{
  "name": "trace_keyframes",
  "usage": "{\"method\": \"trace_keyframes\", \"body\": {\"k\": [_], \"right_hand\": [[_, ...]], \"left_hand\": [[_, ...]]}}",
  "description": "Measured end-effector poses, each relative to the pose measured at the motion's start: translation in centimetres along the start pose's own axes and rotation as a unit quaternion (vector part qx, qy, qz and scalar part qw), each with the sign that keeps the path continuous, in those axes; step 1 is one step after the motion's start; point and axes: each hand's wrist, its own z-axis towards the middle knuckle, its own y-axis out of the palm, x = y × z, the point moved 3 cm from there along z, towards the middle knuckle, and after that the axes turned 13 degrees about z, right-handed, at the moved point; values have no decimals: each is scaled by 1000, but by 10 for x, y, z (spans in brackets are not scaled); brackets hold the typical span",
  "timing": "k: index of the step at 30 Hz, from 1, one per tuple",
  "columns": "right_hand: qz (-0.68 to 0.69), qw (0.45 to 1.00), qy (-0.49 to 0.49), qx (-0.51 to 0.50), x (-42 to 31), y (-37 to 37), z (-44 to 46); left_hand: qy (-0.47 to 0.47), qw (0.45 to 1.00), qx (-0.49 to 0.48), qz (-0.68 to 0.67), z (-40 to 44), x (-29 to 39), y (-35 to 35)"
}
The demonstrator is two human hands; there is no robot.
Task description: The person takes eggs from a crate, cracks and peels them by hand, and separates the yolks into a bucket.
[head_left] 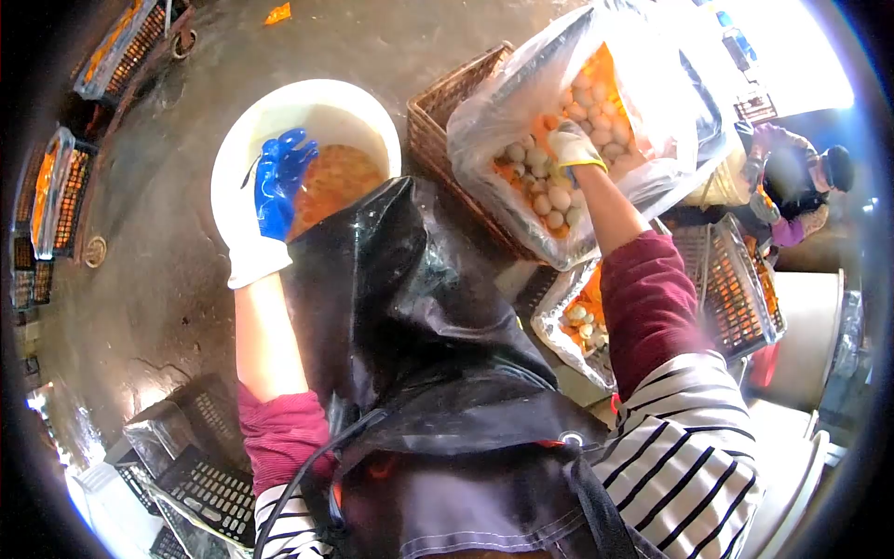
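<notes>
My left hand wears a white glove with a blue coating. It is over the left part of a white bucket, its blue fingers apart with no object visible in them. Below it in the bucket lies an orange, wet mass. A thin dark strip shows beside the glove; I cannot tell what it is. My right hand, in a white glove with a yellow cuff, reaches among pale eggs in a plastic-lined crate. Its fingertips are blurred against orange lining, so their grip is unclear.
Close to my right forearm stands a smaller lined container of eggs. A dark crate is further right, near another person. More crates stand at lower left. My black apron overlaps the bucket's near side.
</notes>
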Motion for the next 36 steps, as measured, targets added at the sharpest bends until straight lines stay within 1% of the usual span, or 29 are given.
{"method": "trace_keyframes", "body": {"k": [1,3,6,9,10,12,14,15,16,17,18,19,20,21,23,24,25,27,30,32,33,34,35,36], "right_hand": [[-65,997,13,-39,2,8,-5],[-190,974,31,-119,-2,32,-18],[-183,977,48,-93,3,54,-14],[-131,981,34,-139,-16,21,-28],[-130,980,46,-144,-17,14,-30],[36,993,38,-102,-7,10,-30],[27,998,-59,-26,-15,7,-31],[182,976,-89,-77,-23,14,-28],[333,927,-116,-129,-37,23,-25],[411,889,-141,-146,-51,29,-23],[484,843,-164,-167,-78,30,-28],[493,835,-189,-153,-126,25,-44],[523,791,-278,-155,-147,32,-42],[278,855,-438,-7,-171,32,-40],[158,863,-477,60,-210,35,-45],[124,884,-448,53,-220,41,-48],[64,902,-426,31,-204,77,-23],[126,913,-388,-14,-203,85,-20],[190,917,-316,-154,-226,60,-32],[336,868,-249,-266,-250,60,-39],[408,831,-208,-317,-265,60,-46],[319,863,-247,-303,-285,43,-68],[228,886,-286,-284,-305,26,-90],[311,871,-225,-307,-302,36,-82]], "left_hand": [[-14,1000,8,-13,0,1,4],[-39,998,27,-33,-1,3,9],[-48,996,24,70,3,3,1],[-70,991,43,-103,3,-7,-1],[-70,994,47,-69,3,-4,2],[-69,996,60,-1,1,5,7],[-81,995,54,16,4,-1,6],[-88,994,53,26,4,-1,6],[-25,998,59,30,2,2,7],[-37,999,30,24,-2,5,5],[-60,996,29,51,-1,4,4],[-83,993,30,77,0,0,3],[-21,999,22,-42,-4,-3,4],[-94,991,32,-93,0,-18,-7],[-85,994,45,45,-12,8,3],[-65,996,42,37,-18,22,7],[-57,998,41,5,-18,19,5],[-82,996,20,5,-15,12,1],[-112,978,-6,175,0,-10,-3],[-35,996,-59,49,-3,-11,7],[-32,993,-72,83,-7,6,18],[-28,989,-84,118,-10,24,29],[-93,993,-59,32,-19,33,29],[-68,996,-59,21,-19,27,22]]}}
